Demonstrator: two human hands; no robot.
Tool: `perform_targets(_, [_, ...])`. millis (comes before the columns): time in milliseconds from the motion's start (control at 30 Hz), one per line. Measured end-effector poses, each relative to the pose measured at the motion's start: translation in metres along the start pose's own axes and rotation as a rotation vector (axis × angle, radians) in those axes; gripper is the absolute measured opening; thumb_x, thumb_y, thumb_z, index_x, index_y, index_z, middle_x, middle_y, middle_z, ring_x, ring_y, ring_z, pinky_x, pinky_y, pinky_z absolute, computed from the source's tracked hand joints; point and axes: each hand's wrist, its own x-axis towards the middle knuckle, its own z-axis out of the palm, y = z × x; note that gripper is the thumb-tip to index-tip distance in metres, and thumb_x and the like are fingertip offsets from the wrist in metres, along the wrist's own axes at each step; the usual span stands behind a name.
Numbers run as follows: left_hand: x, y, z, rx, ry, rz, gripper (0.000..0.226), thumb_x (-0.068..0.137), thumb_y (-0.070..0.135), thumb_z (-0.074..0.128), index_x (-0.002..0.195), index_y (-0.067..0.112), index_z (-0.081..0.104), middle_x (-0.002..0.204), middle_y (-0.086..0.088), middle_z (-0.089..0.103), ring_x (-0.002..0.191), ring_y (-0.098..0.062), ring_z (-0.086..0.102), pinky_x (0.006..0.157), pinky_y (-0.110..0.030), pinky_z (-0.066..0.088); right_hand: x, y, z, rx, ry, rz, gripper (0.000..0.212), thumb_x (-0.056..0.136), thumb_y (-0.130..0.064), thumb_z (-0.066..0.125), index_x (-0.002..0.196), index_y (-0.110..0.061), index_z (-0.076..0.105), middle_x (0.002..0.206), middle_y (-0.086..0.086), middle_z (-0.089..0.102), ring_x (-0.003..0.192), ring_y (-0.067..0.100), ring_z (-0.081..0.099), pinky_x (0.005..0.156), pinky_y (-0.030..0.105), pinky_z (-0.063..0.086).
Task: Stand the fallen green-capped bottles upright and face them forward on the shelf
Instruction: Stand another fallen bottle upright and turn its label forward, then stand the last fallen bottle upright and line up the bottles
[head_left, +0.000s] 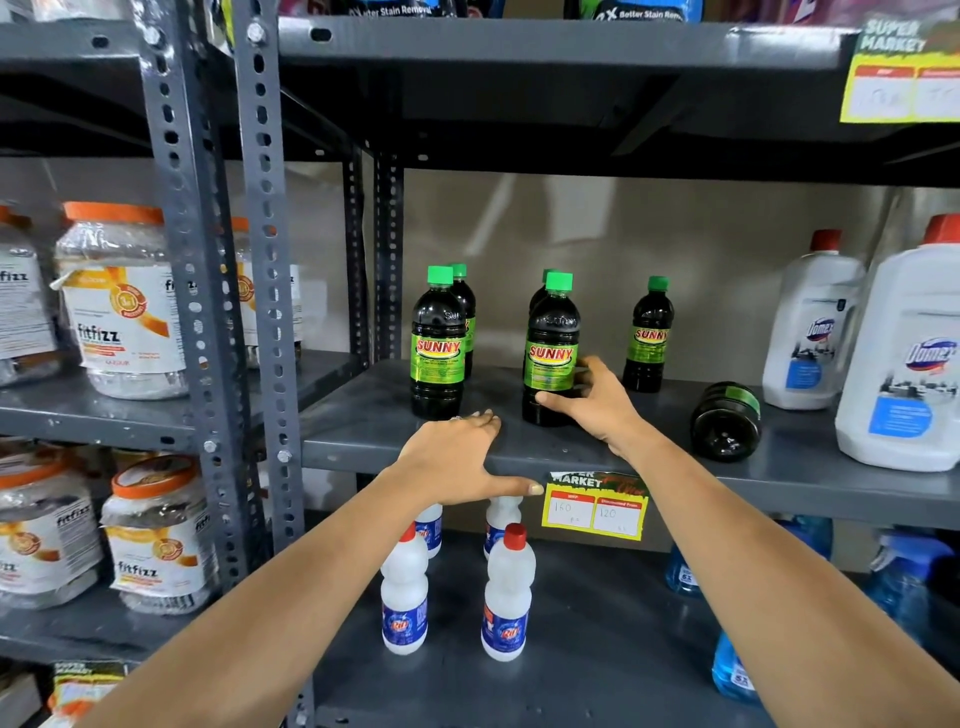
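Observation:
Several dark bottles with green caps and green SUNNY labels stand on the grey shelf (363, 415). My right hand (592, 400) grips the lower part of the front middle bottle (551, 343), which is upright with its label facing me. The front left bottle (438, 343) stands upright, with another close behind it. A further bottle (649, 335) stands at the back right. One bottle (724, 422) lies on its side with its base toward me. My left hand (457, 457) rests flat on the shelf's front edge, holding nothing.
White Domex jugs (906, 358) with red caps stand at the shelf's right end. A yellow price tag (595, 506) hangs on the shelf lip. White red-capped bottles (506, 592) and blue spray bottles sit on the shelf below. Orange-lidded jars (122, 301) fill the left rack.

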Motion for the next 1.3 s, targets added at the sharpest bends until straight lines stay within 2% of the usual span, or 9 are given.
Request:
perform_targets(233, [-0.001, 0.000, 0.001, -0.024, -0.010, 0.008, 0.119, 0.067, 0.094, 0.033, 0.154, 0.013, 0.024, 0.161, -0.003, 0.023, 0.143, -0.022, 0.030, 0.108, -0.041, 0.038, -0.010, -0.012, -0.002, 0.048, 0.107, -0.068, 0.075, 0.071, -0.033, 0.085, 0.133, -0.016, 0.047, 0.114, -0.003, 0.061, 0.107, 0.016, 0.061, 0.095, 0.032, 0.049])
perform_targets(467, [-0.001, 0.012, -0.007, -0.337, 0.016, 0.143, 0.113, 0.067, 0.095, 0.018, 0.144, 0.017, 0.046, 0.153, 0.000, 0.042, 0.138, -0.015, 0.038, 0.114, -0.039, 0.031, -0.042, -0.046, -0.057, -0.194, 0.604, -0.633, 0.016, 0.087, -0.018, 0.065, 0.096, -0.008, 0.072, 0.097, 0.003, 0.067, 0.089, 0.012, 0.063, 0.084, 0.027, 0.050])
perform_targets(600, [0.005, 0.052, -0.012, -0.280, -0.068, 0.248, 0.100, 0.077, 0.081, 0.029, 0.151, 0.014, 0.034, 0.159, -0.002, 0.029, 0.145, -0.016, 0.026, 0.117, -0.034, 0.022, -0.033, -0.039, -0.119, -0.468, 0.676, -0.263, 0.023, 0.084, -0.030, 0.062, 0.098, -0.014, 0.072, 0.108, 0.014, 0.062, 0.102, 0.031, 0.058, 0.091, 0.035, 0.043])
perform_targets(733, [0.025, 0.080, -0.015, -0.225, -0.131, 0.235, 0.090, 0.088, 0.072, 0.038, 0.152, 0.010, 0.028, 0.160, -0.005, 0.025, 0.145, -0.022, 0.025, 0.116, -0.036, 0.022, -0.024, -0.020, -0.156, -0.794, 0.360, 0.331, 0.069, 0.079, -0.064, 0.062, 0.116, -0.007, 0.066, 0.127, 0.020, 0.058, 0.124, 0.040, 0.048, 0.094, 0.043, 0.045])
perform_targets(800, [0.034, 0.087, -0.016, -0.191, -0.157, 0.222, 0.095, 0.084, 0.076, 0.043, 0.149, 0.008, 0.032, 0.157, -0.008, 0.032, 0.141, -0.026, 0.032, 0.114, -0.041, 0.030, -0.023, -0.015, -0.162, -0.734, 0.184, 0.503, 0.085, 0.068, -0.077, 0.061, 0.113, -0.005, 0.061, 0.113, 0.016, 0.064, 0.104, 0.037, 0.062, 0.081, 0.039, 0.055])
perform_targets(900, [0.046, 0.091, -0.015, -0.171, -0.160, 0.200, 0.097, 0.081, 0.077, 0.046, 0.146, 0.006, 0.035, 0.152, -0.011, 0.038, 0.136, -0.029, 0.039, 0.109, -0.044, 0.036, -0.025, -0.011, -0.160, -0.431, 0.023, 0.660, 0.071, 0.072, -0.067, 0.068, 0.108, -0.007, 0.060, 0.090, 0.011, 0.062, 0.073, 0.025, 0.064, 0.050, 0.026, 0.054])
perform_targets(1067, [0.050, 0.090, -0.006, -0.210, -0.144, 0.217, 0.095, 0.086, 0.073, 0.042, 0.152, 0.007, 0.026, 0.158, -0.008, 0.029, 0.143, -0.025, 0.029, 0.114, -0.041, 0.030, -0.016, 0.010, -0.157, -0.141, 0.195, 0.534, 0.070, 0.074, -0.044, 0.077, 0.122, 0.001, 0.054, 0.098, 0.018, 0.064, 0.079, 0.031, 0.067, 0.046, 0.032, 0.055])
perform_targets(1200, [0.049, 0.090, -0.004, -0.226, -0.138, 0.221, 0.092, 0.088, 0.071, 0.042, 0.154, 0.010, 0.021, 0.162, -0.003, 0.019, 0.147, -0.018, 0.018, 0.118, -0.036, 0.021, -0.017, 0.022, -0.143, -0.136, 0.442, 0.357, 0.084, 0.073, -0.055, 0.072, 0.132, -0.007, 0.040, 0.125, 0.017, 0.060, 0.113, 0.036, 0.060, 0.083, 0.038, 0.052])
perform_targets(1300, [0.050, 0.090, -0.003, -0.237, -0.135, 0.212, 0.092, 0.088, 0.071, 0.042, 0.155, 0.012, 0.020, 0.163, -0.001, 0.017, 0.148, -0.016, 0.015, 0.119, -0.035, 0.018, -0.021, 0.026, -0.136, -0.094, 0.507, 0.186, 0.082, 0.072, -0.055, 0.073, 0.133, -0.013, 0.039, 0.123, 0.013, 0.063, 0.113, 0.035, 0.061, 0.095, 0.041, 0.048])
